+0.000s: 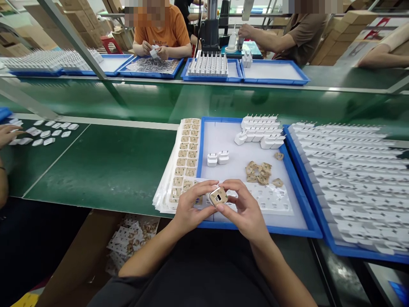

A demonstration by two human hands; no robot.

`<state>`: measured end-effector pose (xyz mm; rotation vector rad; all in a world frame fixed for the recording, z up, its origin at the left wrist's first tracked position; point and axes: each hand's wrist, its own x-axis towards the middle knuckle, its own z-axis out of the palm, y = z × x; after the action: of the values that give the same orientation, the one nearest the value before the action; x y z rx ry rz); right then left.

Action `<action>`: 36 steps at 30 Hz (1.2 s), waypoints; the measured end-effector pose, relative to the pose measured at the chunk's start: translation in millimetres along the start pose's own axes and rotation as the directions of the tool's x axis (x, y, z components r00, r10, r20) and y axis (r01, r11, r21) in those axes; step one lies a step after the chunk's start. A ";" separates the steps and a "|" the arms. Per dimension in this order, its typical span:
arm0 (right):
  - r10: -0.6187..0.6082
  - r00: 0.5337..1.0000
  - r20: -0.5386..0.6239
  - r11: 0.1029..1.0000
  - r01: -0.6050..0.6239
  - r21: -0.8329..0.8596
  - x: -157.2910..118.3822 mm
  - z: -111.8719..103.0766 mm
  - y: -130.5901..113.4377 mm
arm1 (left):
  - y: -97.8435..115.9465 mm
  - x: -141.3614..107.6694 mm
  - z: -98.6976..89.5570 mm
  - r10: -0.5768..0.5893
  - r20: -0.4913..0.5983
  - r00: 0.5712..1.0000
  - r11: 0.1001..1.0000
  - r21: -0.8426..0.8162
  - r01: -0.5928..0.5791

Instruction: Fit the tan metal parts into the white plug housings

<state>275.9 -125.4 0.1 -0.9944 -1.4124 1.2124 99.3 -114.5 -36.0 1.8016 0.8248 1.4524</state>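
Between both hands is a small white plug charger [218,196], its tan-covered face with dark port openings turned up towards me. My left hand [192,204] pinches its left side with thumb and fingers. My right hand [245,209] grips the right side, thumb at the lower edge. Under the hands lies a white die-cut sheet [275,199] in a blue-rimmed tray [255,228]. Left of it is a stack of sheets with tan stickers [180,162]. Crumpled tan pieces [258,172] lie in the tray, with two chargers [218,158] and a grouped block of chargers [260,130] behind.
A second blue tray [351,183] full of chargers adjoins on the right. White pieces [47,132] lie by a neighbour's hand [9,134] at the left. A box of scrap sheets [131,238] is below the table edge. Across the green belt [143,98], co-workers sit behind trays.
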 end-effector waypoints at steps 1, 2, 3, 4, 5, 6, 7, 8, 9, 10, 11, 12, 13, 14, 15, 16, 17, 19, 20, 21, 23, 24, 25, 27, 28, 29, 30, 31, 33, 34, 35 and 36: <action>0.017 1.000 -0.005 0.997 -0.017 0.072 -0.4 0.4 3.9 | -1.3 -1.1 2.4 0.007 -0.016 1.000 0.999 -0.039 -0.007; 0.031 0.999 -0.021 0.992 -0.028 0.125 -0.8 0.9 7.9 | -2.4 -2.1 4.6 0.017 -0.032 0.999 0.998 -0.067 -0.019; 0.041 0.998 -0.038 0.986 -0.034 0.161 -1.1 1.5 11.6 | -3.3 -2.9 6.4 0.031 -0.046 0.998 0.996 -0.080 -0.034; 0.049 0.997 -0.053 0.983 -0.039 0.177 -1.2 2.1 14.4 | -3.9 -3.5 7.7 0.046 -0.058 0.997 0.996 -0.078 -0.051; 0.053 0.996 -0.069 0.983 -0.041 0.178 -1.2 2.7 16.2 | -4.2 -3.9 8.5 0.065 -0.064 0.996 0.996 -0.058 -0.069; 0.055 0.995 -0.080 0.984 -0.041 0.172 -1.1 3.4 16.8 | -4.2 -4.0 8.8 0.084 -0.061 0.995 0.996 -0.025 -0.086; 0.057 0.995 -0.083 0.985 -0.042 0.166 -0.8 4.3 16.1 | -4.1 -3.8 8.7 0.105 -0.052 0.993 0.994 0.019 -0.104; 0.058 0.995 -0.080 0.985 -0.044 0.164 -0.4 5.2 14.4 | -3.9 -3.4 8.4 0.131 -0.042 0.991 0.989 0.067 -0.128; 0.058 0.996 -0.075 0.985 -0.045 0.166 0.1 6.3 12.2 | -3.6 -2.8 8.0 0.158 -0.032 0.987 0.981 0.115 -0.154; 0.057 0.996 -0.070 0.984 -0.044 0.170 0.7 7.5 9.8 | -3.4 -2.1 7.7 0.187 -0.025 0.982 0.970 0.160 -0.181; 0.055 0.996 -0.071 0.984 -0.042 0.175 1.3 8.7 7.6 | -3.1 -1.4 7.4 0.218 -0.021 0.976 0.958 0.196 -0.209; 0.053 0.996 -0.077 0.983 -0.039 0.179 2.0 9.7 6.1 | -2.9 -0.7 7.2 0.246 -0.019 0.969 0.946 0.222 -0.235; 0.050 0.995 -0.088 0.983 -0.033 0.182 2.7 10.6 5.3 | -2.7 -0.1 7.2 0.271 -0.018 0.962 0.936 0.239 -0.260; 0.044 0.994 -0.101 0.982 -0.025 0.185 3.3 11.1 5.3 | -2.5 0.2 7.1 0.294 -0.015 0.956 0.927 0.249 -0.281; 0.038 0.993 -0.112 0.982 -0.017 0.187 3.9 11.3 6.0 | -2.3 0.4 6.9 0.311 -0.010 0.951 0.920 0.256 -0.298; 0.033 0.992 -0.120 0.982 -0.010 0.188 4.4 11.3 7.1 | -2.1 0.4 6.7 0.321 -0.004 0.947 0.914 0.261 -0.309; 0.031 0.992 -0.125 0.982 -0.007 0.189 4.7 11.0 8.4 | -1.9 0.2 6.4 0.324 0.001 0.946 0.912 0.266 -0.313; 0.031 0.992 -0.125 0.982 -0.007 0.186 5.2 10.2 10.5 | -1.5 -0.5 5.6 0.315 0.008 0.949 0.913 0.270 -0.305; 0.033 0.992 -0.123 0.982 -0.010 0.186 5.3 9.9 11.0 | -1.3 -0.8 5.2 0.305 0.010 0.952 0.917 0.268 -0.296; 0.036 0.992 -0.121 0.982 -0.013 0.188 5.4 9.6 11.2 | -1.2 -1.0 4.8 0.296 0.011 0.955 0.920 0.264 -0.288; 0.037 0.992 -0.122 0.980 -0.012 0.198 5.7 9.1 10.4 | -0.9 -0.9 4.3 0.295 0.012 0.955 0.923 0.257 -0.288; 0.035 0.992 -0.124 0.980 -0.009 0.201 5.9 8.9 9.8 | -0.8 -0.6 4.1 0.306 0.014 0.952 0.919 0.258 -0.299; 0.035 0.992 -0.125 0.980 -0.009 0.199 6.0 8.6 9.2 | -0.7 0.0 3.9 0.321 0.018 0.947 0.912 0.265 -0.314; 0.034 0.992 -0.120 0.982 -0.011 0.187 6.0 7.5 8.5 | -0.3 1.2 3.5 0.349 0.032 0.937 0.897 0.279 -0.343; 0.032 0.993 -0.114 0.984 -0.011 0.180 5.9 6.8 8.4 | -0.1 1.8 3.3 0.355 0.039 0.934 0.892 0.283 -0.351; 0.029 0.994 -0.106 0.984 -0.010 0.177 5.8 6.1 8.5 | 0.1 2.3 3.1 0.358 0.043 0.933 0.891 0.285 -0.355; 0.026 0.995 -0.099 0.984 -0.008 0.178 5.7 5.5 8.6 | 0.2 2.7 2.9 0.357 0.047 0.933 0.891 0.284 -0.355; 0.023 0.995 -0.096 0.983 -0.005 0.184 5.6 5.1 8.9 | 0.4 2.9 2.7 0.356 0.051 0.933 0.891 0.282 -0.355; 0.022 0.995 -0.099 0.980 -0.002 0.198 5.7 4.6 9.7 | 0.6 3.2 2.3 0.364 0.058 0.930 0.887 0.283 -0.365; 0.023 0.995 -0.099 0.979 -0.002 0.203 5.9 4.3 10.2 | 0.7 3.3 2.2 0.368 0.063 0.928 0.885 0.282 -0.370; 0.022 0.995 -0.098 0.979 -0.002 0.204 6.2 3.8 10.6 | 0.9 3.3 2.0 0.370 0.068 0.927 0.884 0.280 -0.373; 0.019 0.995 -0.093 0.980 0.000 0.199 6.6 3.0 11.0 | 1.1 3.4 1.8 0.368 0.072 0.927 0.886 0.274 -0.373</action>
<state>271.6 -117.8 -9.7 -0.9078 -1.1889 1.2697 101.7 -112.6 -33.5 2.2857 0.7339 1.6141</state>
